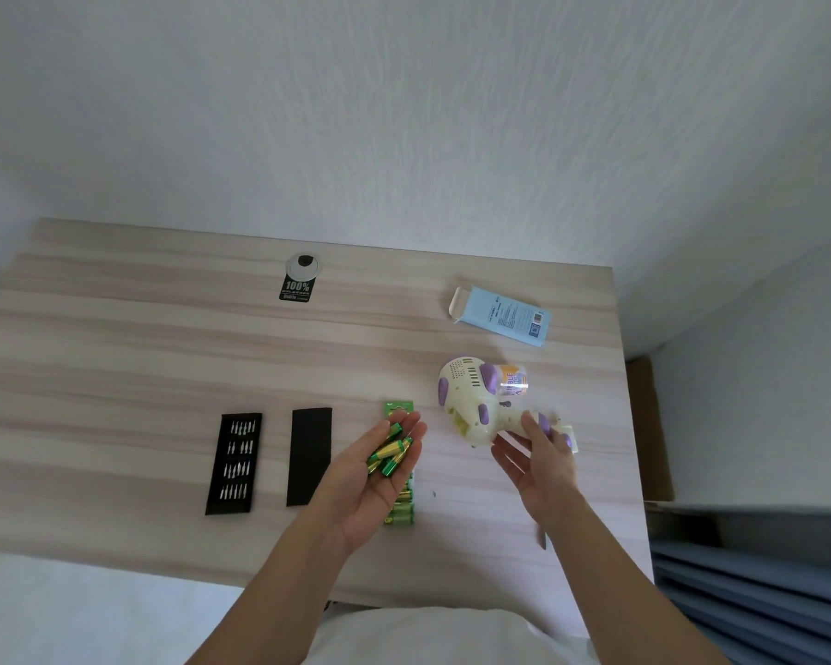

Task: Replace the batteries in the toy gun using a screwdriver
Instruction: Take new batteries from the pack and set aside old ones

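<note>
A cream and purple toy gun [471,395] lies on the wooden table [164,357] at the right. My right hand [540,460] is at its handle, fingers spread, thumb touching the grip. My left hand [380,472] is palm up above the table and cups several green and gold batteries [388,454]. Under that hand lies a green strip pack of batteries [400,508]. A black tray of screwdriver bits [233,463] sits at the left, its black lid [309,455] beside it. A thin screwdriver [541,537] lies partly hidden under my right forearm.
A light blue open box [502,316] lies at the far right of the table. A grey cable grommet [303,265] with a black label sits near the back edge. The right table edge borders a cardboard box [651,424] on the floor.
</note>
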### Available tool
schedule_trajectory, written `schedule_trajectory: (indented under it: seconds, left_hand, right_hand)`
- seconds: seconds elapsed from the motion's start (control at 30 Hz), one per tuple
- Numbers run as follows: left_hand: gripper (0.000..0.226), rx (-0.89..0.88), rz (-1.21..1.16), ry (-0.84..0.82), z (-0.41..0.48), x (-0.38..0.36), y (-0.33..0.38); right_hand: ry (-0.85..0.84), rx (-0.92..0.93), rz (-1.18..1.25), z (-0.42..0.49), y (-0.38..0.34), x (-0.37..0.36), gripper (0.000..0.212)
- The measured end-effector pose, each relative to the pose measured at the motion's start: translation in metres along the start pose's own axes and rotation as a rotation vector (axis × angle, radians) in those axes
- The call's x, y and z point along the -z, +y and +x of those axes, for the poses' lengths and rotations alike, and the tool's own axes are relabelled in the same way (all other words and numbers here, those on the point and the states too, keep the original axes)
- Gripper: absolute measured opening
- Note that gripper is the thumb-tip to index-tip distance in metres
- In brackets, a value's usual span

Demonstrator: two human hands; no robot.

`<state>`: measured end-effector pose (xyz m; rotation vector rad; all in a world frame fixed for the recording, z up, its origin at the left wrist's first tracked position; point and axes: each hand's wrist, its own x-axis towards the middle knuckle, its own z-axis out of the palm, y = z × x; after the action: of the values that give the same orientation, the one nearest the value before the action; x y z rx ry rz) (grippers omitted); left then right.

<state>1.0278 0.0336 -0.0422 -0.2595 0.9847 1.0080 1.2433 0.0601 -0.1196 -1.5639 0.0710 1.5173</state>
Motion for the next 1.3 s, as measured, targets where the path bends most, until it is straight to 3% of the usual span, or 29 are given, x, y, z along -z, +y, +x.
schedule_trajectory:
  seconds: [0.07, 0.23, 0.43, 0.5, 0.63, 0.97, 1.1, 1.3]
  left_hand:
    - [0.03, -0.003, -0.006, -0.01, -0.001, -0.001, -0.001]
    - [0.03, 0.018, -0.01, -0.061, -0.006, -0.011, -0.011]
    - [0.035, 0.001, 0.014, -0.116, -0.005, -0.026, -0.038]
    - [0.041, 0.004, 0.066, -0.124, -0.005, -0.028, -0.047]
    - [0.032, -0.012, 0.247, -0.111, -0.005, -0.029, -0.063]
    - [0.026, -0.066, 0.295, -0.095, -0.016, -0.026, -0.081]
    - [0.025, -0.052, 0.262, -0.089, -0.016, -0.024, -0.085]
    - [0.028, -0.038, 0.123, -0.091, -0.008, -0.022, -0.081]
  right_hand:
    - [0.018, -0.008, -0.044, -0.004, -0.002, 0.006, 0.035]
    - [0.11, 0.018, -0.228, -0.032, -0.003, 0.014, 0.016]
    - [-0.225, 0.296, -0.723, -0.1, 0.011, -0.008, 0.029]
    - [-0.243, 0.342, -0.796, -0.118, 0.015, -0.014, 0.034]
    - [-0.158, 0.358, -0.772, -0.129, 0.017, -0.014, 0.038]
    - [-0.032, 0.234, -0.681, -0.129, 0.02, -0.005, 0.023]
    - [-0.011, 0.17, -0.54, -0.123, 0.024, -0.005, 0.013]
    - [-0.073, 0.207, -0.511, -0.125, 0.013, 0.003, 0.01]
